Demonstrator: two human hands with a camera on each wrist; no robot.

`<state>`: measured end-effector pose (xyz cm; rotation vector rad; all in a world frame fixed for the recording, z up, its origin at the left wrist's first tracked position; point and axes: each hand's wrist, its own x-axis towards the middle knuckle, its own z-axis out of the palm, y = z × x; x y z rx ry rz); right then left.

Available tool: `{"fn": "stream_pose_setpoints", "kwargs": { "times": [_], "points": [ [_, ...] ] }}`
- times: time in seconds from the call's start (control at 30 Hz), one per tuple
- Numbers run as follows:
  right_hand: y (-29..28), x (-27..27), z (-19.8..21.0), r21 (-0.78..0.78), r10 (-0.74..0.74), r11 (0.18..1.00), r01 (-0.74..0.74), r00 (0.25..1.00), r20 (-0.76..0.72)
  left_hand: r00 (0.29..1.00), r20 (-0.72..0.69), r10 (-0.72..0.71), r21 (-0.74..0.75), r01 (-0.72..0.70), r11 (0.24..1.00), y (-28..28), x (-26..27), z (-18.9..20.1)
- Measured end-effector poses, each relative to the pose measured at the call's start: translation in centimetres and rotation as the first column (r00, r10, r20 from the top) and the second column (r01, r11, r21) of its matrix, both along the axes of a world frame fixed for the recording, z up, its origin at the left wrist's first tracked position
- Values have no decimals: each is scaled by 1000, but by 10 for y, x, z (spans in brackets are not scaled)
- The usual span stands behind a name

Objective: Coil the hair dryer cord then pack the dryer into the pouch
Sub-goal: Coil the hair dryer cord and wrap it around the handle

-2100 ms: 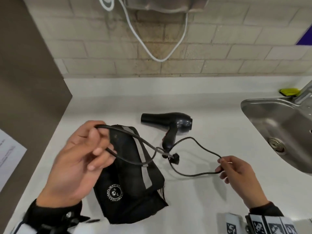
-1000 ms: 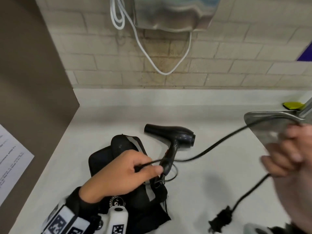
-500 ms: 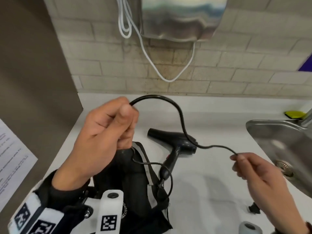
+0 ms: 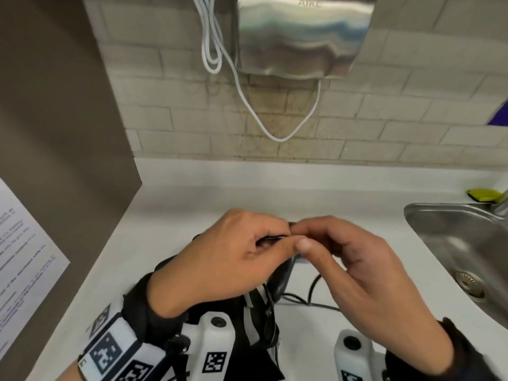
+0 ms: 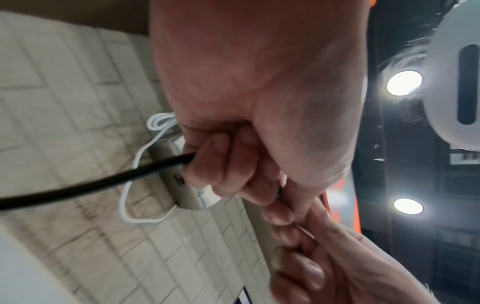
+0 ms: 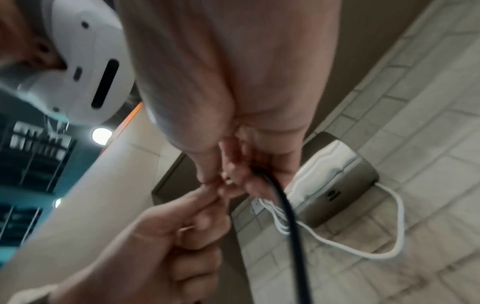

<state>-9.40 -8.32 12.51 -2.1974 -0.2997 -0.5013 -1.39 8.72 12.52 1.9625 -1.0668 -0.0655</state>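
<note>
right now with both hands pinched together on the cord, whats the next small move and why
Probably pass the loop into the left hand and let the right hand slide out for more cord. Both hands meet on it above the pouch, yet slack still lies on the counter.

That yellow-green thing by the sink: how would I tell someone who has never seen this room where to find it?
Start at the steel sink on the right of the white counter. Look along its far rim, beside the tap, where a small flat sponge lies. It is the only bright yellow-green item among grey, white and black ones.
</note>
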Motion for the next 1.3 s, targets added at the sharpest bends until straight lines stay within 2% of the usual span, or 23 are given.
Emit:
{"fn": "stream_pose_setpoints", "kwargs": {
  "times": [0.13, 0.2, 0.27, 0.33, 0.43, 0.5, 0.57, 0.63, 0.77, 0.83, 0.93, 1.0, 1.03, 1.1, 1.17, 1.23, 1.3],
  "points": [
    [-2, -2, -3, 121, 87, 990, -74, 991, -105, 990, -135, -49, 7, 50, 999, 14, 9, -34],
    [-16, -4, 1, 138, -31, 990, 39, 998, -58, 981, -180, -68, 41, 76, 996, 25, 16, -56],
    [-38, -6, 4, 150, -193, 970, 193, 981, -14, 964, -260, -52, 4, 55, 998, 39, 20, -74],
    [-55, -8, 1, 99, -275, 955, 280, 960, -57, 941, -322, -105, -55, 92, 994, 49, 19, -83],
    [-70, -8, -17, -2, -308, 950, 311, 941, -140, 942, -315, -112, -58, 98, 993, 49, 17, -81],
    [-73, -7, -28, -101, -317, 948, 303, 931, -183, 949, -307, -71, -100, 42, 994, 42, 17, -74],
    [-68, -7, -31, -204, -328, 934, 294, 931, -158, 952, -306, -16, -141, -29, 990, 35, 17, -63],
    [-52, -6, -25, -286, -288, 921, 265, 957, -40, 967, -256, 10, -120, -42, 992, 24, 14, -48],
    [-18, 2, -15, -417, -31, 907, 55, 997, 65, 994, -105, -20, -50, 15, 999, -4, 3, -18],
    [-14, 8, -8, -403, 33, 915, 2, 996, 79, 989, -140, -40, -101, 26, 995, -8, 6, -13],
    [-20, 14, 2, -355, 50, 935, -9, 993, 108, 929, -303, -214, -239, 143, 961, -5, 13, -27],
    [-24, 15, 6, -326, -13, 943, 65, 987, 159, 865, -403, -298, -250, 210, 945, -3, 14, -49],
    [-27, 15, 8, -278, -73, 953, 124, 979, 190, 848, -436, -302, -203, 235, 951, -2, 13, -61],
    [-39, 14, 13, -135, -228, 955, 265, 944, 239, 862, -436, -258, -47, 265, 963, 0, 11, -87],
    [-53, 13, 15, -61, -362, 922, 381, 909, 207, 883, -425, -196, 19, 226, 974, 5, 8, -108],
    [-65, 16, 9, -154, -426, 881, 447, 891, 156, 889, -437, -133, -30, 134, 991, 10, 7, -114],
    [-69, 19, -2, -298, -458, 818, 492, 870, 181, 907, -411, -94, -75, 69, 995, 10, 9, -106]
  ]
}}
